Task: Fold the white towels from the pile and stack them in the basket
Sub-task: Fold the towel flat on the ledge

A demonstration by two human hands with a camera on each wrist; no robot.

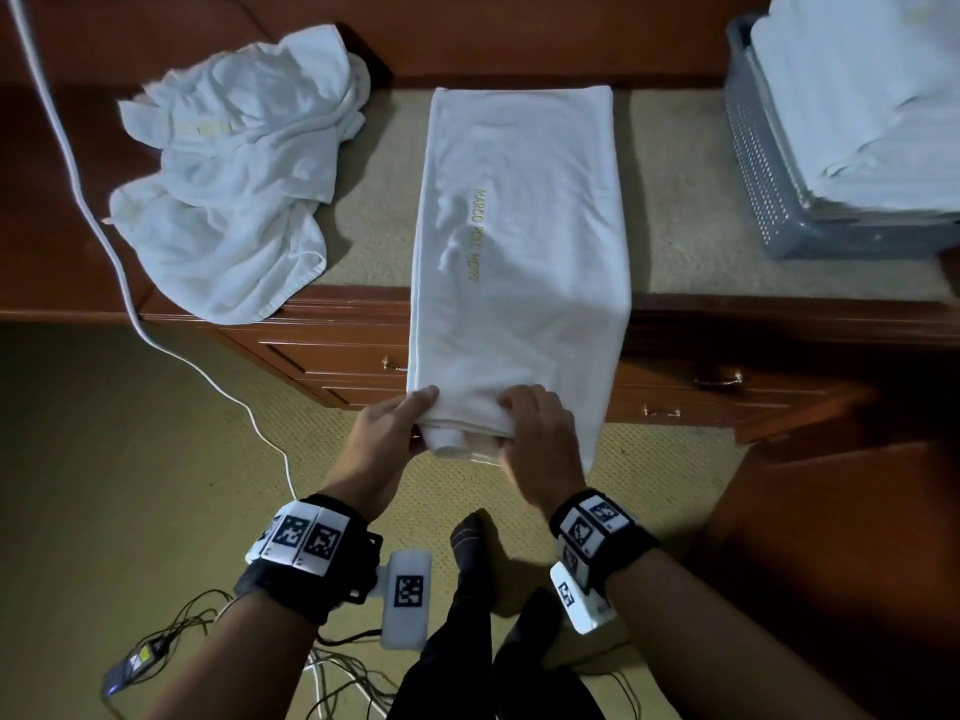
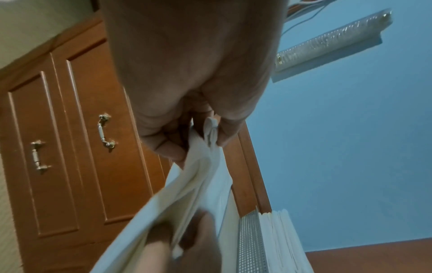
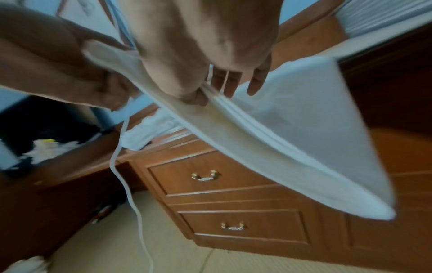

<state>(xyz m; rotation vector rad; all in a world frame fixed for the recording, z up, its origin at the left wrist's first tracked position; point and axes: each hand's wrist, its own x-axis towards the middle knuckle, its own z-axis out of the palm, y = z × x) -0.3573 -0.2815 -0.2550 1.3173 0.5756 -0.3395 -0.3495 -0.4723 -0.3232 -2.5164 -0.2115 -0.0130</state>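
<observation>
Towel (image 1: pixel 519 252), folded to a long strip, lies on the desk top (image 1: pixel 670 252) between pile and basket, its near end hanging past the front edge over the drawers (image 1: pixel 332 356). Left hand (image 1: pixel 387 433) pinches the near left corner, thumb on top, fingers curled beneath; the left wrist view shows the hem bunched between thumb and fingers. Right hand (image 1: pixel 540 439) grips the same near edge just beside the left; the right wrist view shows thumb under the layered edge and fingers lying straight and close together on the cloth. Near right corner of the towel droops free below the right hand. Gold lettering runs lengthwise along the strip. Pile (image 1: pixel 234 168) of crumpled towels sits on the left of the desk, partly overhanging the edge. Basket (image 1: pixel 769 174), grey, perforated, stands at the right, filled above its rim with folded towels (image 1: pixel 857 96). White cable (image 1: pixel 83 200) crosses the desk's left end and drops to the carpet (image 1: pixel 104 485). Thin dark wires (image 1: pixel 182 626) lie tangled on the floor beside the feet. Desk is reddish wood, brass drawer handles; wall is blue in the left wrist view.
</observation>
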